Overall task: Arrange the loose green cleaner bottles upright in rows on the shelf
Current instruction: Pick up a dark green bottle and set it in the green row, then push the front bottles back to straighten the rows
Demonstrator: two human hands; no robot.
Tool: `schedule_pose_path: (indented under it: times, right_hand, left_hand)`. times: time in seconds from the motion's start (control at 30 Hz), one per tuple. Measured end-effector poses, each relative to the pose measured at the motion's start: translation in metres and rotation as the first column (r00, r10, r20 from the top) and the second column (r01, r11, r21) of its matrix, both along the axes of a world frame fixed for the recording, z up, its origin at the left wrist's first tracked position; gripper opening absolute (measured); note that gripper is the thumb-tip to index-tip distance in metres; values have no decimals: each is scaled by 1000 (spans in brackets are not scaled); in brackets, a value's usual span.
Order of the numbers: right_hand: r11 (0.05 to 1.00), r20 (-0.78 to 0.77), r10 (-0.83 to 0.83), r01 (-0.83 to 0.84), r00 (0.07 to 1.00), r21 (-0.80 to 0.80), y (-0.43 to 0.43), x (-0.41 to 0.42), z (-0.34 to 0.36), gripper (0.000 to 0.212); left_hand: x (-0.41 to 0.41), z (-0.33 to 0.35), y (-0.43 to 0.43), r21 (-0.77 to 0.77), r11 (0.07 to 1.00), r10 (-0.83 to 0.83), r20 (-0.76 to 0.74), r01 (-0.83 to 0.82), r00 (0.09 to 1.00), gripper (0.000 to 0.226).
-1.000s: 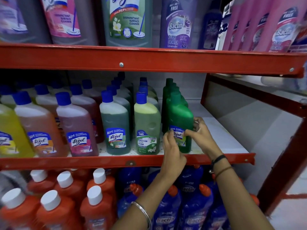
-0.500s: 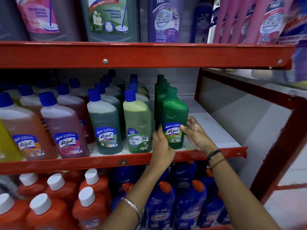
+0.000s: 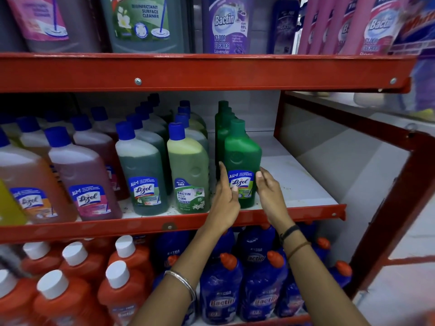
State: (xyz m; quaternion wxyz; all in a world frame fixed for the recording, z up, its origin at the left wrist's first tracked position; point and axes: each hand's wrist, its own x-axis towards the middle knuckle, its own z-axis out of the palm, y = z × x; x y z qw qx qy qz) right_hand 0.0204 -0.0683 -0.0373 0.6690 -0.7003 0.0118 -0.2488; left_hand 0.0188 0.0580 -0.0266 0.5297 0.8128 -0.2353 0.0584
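A dark green Lizol cleaner bottle [image 3: 242, 156] stands upright at the front of the middle shelf [image 3: 296, 182], label facing me. Behind it a single-file row of green bottles [image 3: 223, 118] runs to the back. My left hand [image 3: 224, 198] presses on the front bottle's left side, fingers pointing up and thumb on the label. My right hand [image 3: 268, 194] touches its right side at label height with thumb and fingertips. The bottle's base rests on the shelf board.
Blue-capped bottles [image 3: 188, 170] stand in rows directly left of the green ones. Bare white shelf board lies to the right, up to the red upright post [image 3: 280, 118]. The red upper shelf beam [image 3: 211, 71] hangs overhead. Orange and blue bottles fill the shelf below.
The front green bottle has been turned so its label faces forward. Both hands have slid down to its lower sides.
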Motion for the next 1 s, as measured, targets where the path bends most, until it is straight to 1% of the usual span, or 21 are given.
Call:
schedule_pose_path:
  times: [0.03, 0.13, 0.17, 0.3, 0.4, 0.5, 0.6, 0.63, 0.67, 0.7, 0.73, 0.77, 0.8, 0.83, 0.87, 0.9, 0.93, 1.0]
  right_hand:
    - [1000, -5, -14, 14, 1000, -15, 3, 1, 1, 31]
    - [998, -33, -13, 15, 999, 61, 4, 0, 6, 26]
    - [998, -42, -11, 13, 999, 62, 4, -2, 7, 25]
    - [998, -49, -20, 17, 999, -64, 7, -11, 7, 24]
    - [985, -37, -50, 43, 998, -168, 10, -17, 7, 28]
    - [989, -45, -47, 40, 998, -142, 13, -19, 11, 27]
    - [994, -101, -86, 79, 991, -73, 20, -18, 10, 26]
    - [989, -88, -148, 145, 985, -42, 25, -19, 7, 24]
    - [967, -32, -253, 252, 967, -22, 30, -24, 4, 24]
    - [929, 74, -370, 371, 926, -5, 37, -32, 0, 24]
    - [891, 209, -446, 454, 870, 11, 46, -41, -2, 23]
    - [879, 326, -453, 476, 830, 9, 57, -49, -5, 22]
    - [903, 391, -385, 429, 836, -30, 69, -57, -6, 24]
    - [942, 386, -260, 321, 885, -100, 82, -61, -7, 29]
    - [969, 319, -112, 174, 941, -175, 94, -65, -7, 37]
    - [972, 215, 16, 35, 976, -231, 104, -63, -8, 49]
    - [963, 115, 104, -71, 988, -260, 112, -59, -9, 60]
    - [946, -48, 164, -171, 985, -274, 123, -46, -8, 75]
  left_hand:
    - [0, -1, 0, 13, 1000, -3, -10, 3, 1000, 67]
    - [-5, -1, 7, 28, 998, -56, -68, 59, 996, 73]
    - [-6, -2, 9, 32, 996, -75, -79, 77, 994, 74]
    - [-15, -1, 14, 19, 995, -95, -104, 97, 990, 78]
    - [-19, 0, 14, 32, 996, -76, -99, 80, 992, 81]
    - [-20, -1, 14, 46, 997, -52, -70, 55, 996, 84]
    - [-21, -3, 17, 34, 996, -79, -90, 82, 993, 83]
    - [-23, -5, 19, 7, 997, -76, -79, 76, 994, 79]
    - [-26, -6, 22, -58, 998, -36, -37, 34, 999, 73]
    - [-28, -10, 26, -182, 982, 58, 33, -51, 998, 62]
    - [-30, -13, 32, -324, 933, 195, 94, -155, 976, 51]
    - [-32, -15, 39, -436, 864, 345, 147, -253, 927, 42]
    - [-32, -17, 47, -504, 804, 452, 175, -314, 875, 37]
    - [-29, -18, 55, -532, 773, 501, 178, -346, 847, 34]
    - [-27, -16, 62, -538, 768, 498, 162, -347, 852, 35]
    - [-23, -16, 67, -517, 784, 475, 142, -344, 869, 39]
    - [-20, -15, 71, -474, 811, 451, 135, -342, 882, 45]
    - [-12, -13, 77, -369, 867, 401, 123, -334, 908, 54]
